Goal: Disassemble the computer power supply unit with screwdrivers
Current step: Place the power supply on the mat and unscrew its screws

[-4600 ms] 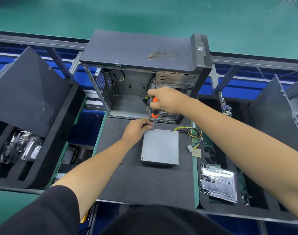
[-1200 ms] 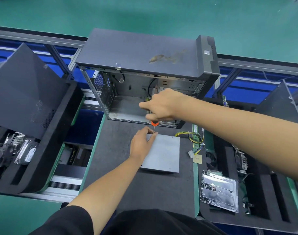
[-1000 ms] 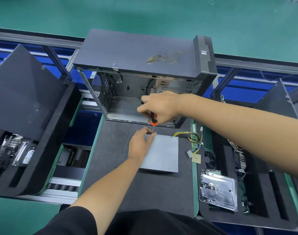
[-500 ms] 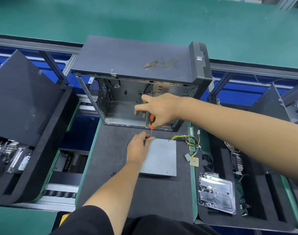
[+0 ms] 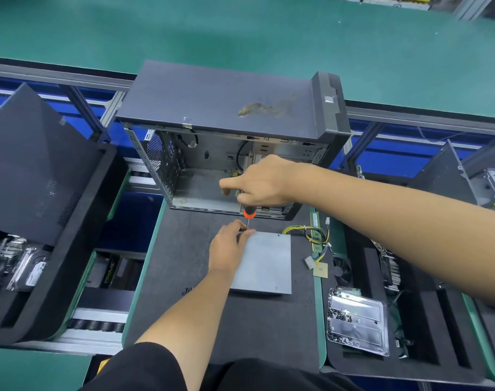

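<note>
Head view: power supply unit (image 5: 264, 262) lid still on — screwdriver (image 5: 249, 215) is gripped by right hand (image 5: 262, 183) at its eleven-o'clock corner, steadied by left hand (image 5: 229, 249) with fingers curled at the tip.

Bare forearms, short black sleeve (image 5: 145, 365), dark garment below, perhaps trousers

Open case (image 5: 229, 108) blocks behind power supply (image 5: 264, 263); mat (image 5: 240, 328) in front free

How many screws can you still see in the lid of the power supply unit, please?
2: one screw at the far right corner and one screw at the near right corner of the power supply unit; the left hand may hide others.
</note>
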`<state>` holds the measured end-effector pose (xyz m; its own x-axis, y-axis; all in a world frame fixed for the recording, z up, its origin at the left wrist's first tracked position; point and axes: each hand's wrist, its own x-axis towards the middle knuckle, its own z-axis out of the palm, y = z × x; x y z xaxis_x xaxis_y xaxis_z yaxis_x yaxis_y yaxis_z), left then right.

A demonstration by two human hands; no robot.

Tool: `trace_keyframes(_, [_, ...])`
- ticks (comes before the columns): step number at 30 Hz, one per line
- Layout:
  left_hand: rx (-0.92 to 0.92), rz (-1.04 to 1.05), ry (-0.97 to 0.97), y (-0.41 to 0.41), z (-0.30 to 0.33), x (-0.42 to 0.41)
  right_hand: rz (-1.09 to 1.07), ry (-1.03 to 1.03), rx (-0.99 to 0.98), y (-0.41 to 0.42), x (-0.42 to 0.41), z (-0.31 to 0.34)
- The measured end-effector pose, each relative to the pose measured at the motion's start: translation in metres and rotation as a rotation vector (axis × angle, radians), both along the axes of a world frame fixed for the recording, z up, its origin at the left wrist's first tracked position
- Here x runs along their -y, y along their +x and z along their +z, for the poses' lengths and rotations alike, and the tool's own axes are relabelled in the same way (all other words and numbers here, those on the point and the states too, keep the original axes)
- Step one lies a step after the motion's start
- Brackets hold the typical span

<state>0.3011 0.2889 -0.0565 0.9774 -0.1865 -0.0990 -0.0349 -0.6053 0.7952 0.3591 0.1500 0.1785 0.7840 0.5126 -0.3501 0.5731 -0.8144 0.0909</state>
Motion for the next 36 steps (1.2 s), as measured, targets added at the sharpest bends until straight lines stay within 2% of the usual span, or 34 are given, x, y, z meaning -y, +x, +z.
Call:
trace_keyframes(3, [-0.008,0.004,-0.005,-0.001,0.001,0.0,0.008,0.053,-0.097,0.0,0.002,0.006])
trace_keyframes(8, [-0.029,-0.006,-0.004,0.0,0.003,0.0,0.016,-0.022,0.05,-0.001,0.002,-0.001])
trace_keyframes(12, [-0.018,0.007,-0.017,0.0,0.005,0.001,0.013,0.061,-0.106,-0.001,0.004,0.004])
trace_keyframes(16, [0.0,0.011,0.0,0.0,0.005,0.001,0.044,-0.082,0.076,-0.002,0.003,-0.001])
trace_keyframes(18, [0.013,0.003,0.011,0.001,0.006,0.001,0.038,-0.079,0.105,0.0,0.004,-0.003])
trace_keyframes(23, [0.005,0.006,0.016,0.0,0.004,0.001,0.031,0.051,-0.078,0.001,0.008,0.002])
trace_keyframes(28, [0.01,0.004,0.026,0.0,0.004,0.001,0.07,-0.165,0.182,0.001,0.008,-0.007])
trace_keyframes(30, [0.012,0.006,0.029,0.0,0.003,0.001,0.043,-0.121,0.135,0.001,0.008,-0.005])
trace_keyframes(34, [0.018,0.003,0.029,0.0,0.004,0.001,-0.038,0.057,-0.11,0.002,0.012,0.003])
trace_keyframes(36, [0.014,0.002,0.028,0.0,0.004,0.001,-0.043,-0.012,-0.018,0.0,0.011,0.0])
